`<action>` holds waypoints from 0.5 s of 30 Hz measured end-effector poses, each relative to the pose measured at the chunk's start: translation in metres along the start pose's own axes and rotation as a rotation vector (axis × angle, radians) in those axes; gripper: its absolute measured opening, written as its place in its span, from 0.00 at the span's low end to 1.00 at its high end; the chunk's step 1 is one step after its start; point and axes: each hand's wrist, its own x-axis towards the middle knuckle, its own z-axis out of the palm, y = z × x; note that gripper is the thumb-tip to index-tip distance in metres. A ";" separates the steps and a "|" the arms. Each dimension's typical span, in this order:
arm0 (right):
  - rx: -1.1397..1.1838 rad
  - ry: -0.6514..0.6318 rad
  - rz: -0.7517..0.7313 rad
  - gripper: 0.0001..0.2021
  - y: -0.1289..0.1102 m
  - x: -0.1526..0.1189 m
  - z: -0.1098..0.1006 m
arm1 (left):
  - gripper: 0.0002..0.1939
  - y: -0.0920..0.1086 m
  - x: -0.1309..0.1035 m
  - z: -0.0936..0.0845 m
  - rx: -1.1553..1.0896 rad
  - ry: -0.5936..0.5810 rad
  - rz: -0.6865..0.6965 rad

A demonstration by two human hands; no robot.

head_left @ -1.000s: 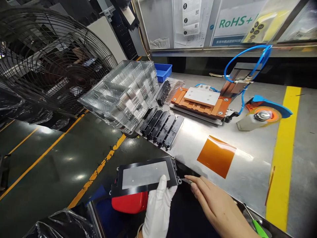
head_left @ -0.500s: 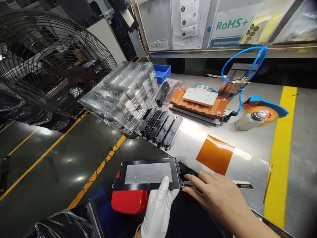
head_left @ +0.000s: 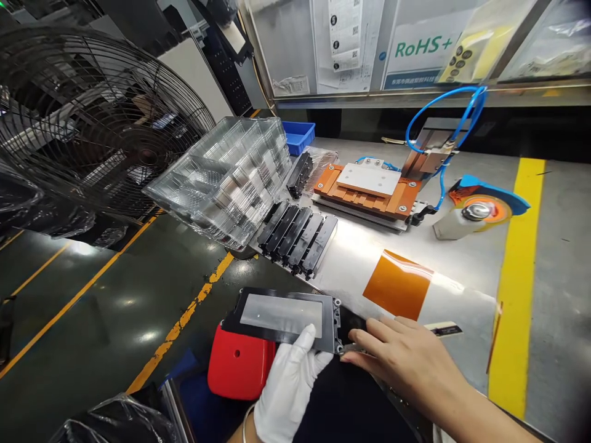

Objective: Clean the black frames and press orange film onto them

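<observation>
My left hand (head_left: 293,375), in a white glove, grips a black rectangular plastic frame (head_left: 286,346) by its near edge. The thumb lies over its pale grey window (head_left: 281,315). Small round lugs line the frame's right end. My bare right hand (head_left: 401,357) is closed around a slim knife-like tool. Its off-white handle with a black label (head_left: 447,330) sticks out behind the hand, and its metal tip is at the frame's lower right corner. The fingers partly hide the tip, so I cannot tell whether it touches.
Several black parts (head_left: 298,237) lie in a row on the metal bench beside stacked clear trays (head_left: 226,178). An orange clamping fixture (head_left: 369,187), an amber sheet (head_left: 398,284), a tape dispenser (head_left: 478,209) and a blue bin (head_left: 299,136) are there too. A red stool (head_left: 240,363) stands below; a large fan (head_left: 115,123) is left.
The frame has tilted, with its left end shifted right and more of its right side edge showing. The tool's handle has swung up at its rear. The view has shifted slightly.
</observation>
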 end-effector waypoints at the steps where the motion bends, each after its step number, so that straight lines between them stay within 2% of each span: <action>1: 0.000 0.006 -0.014 0.22 0.001 0.000 -0.001 | 0.10 0.002 -0.001 0.002 -0.005 -0.008 -0.008; 6: 0.027 0.013 -0.047 0.23 0.002 0.002 -0.003 | 0.12 0.014 -0.005 0.013 -0.072 -0.178 -0.165; 11: 0.068 0.004 -0.040 0.24 0.002 0.000 -0.003 | 0.05 0.023 -0.006 0.025 -0.097 -0.112 -0.131; 15: 0.094 0.013 -0.012 0.24 0.001 -0.002 -0.002 | 0.06 0.023 -0.006 0.024 -0.115 -0.138 -0.175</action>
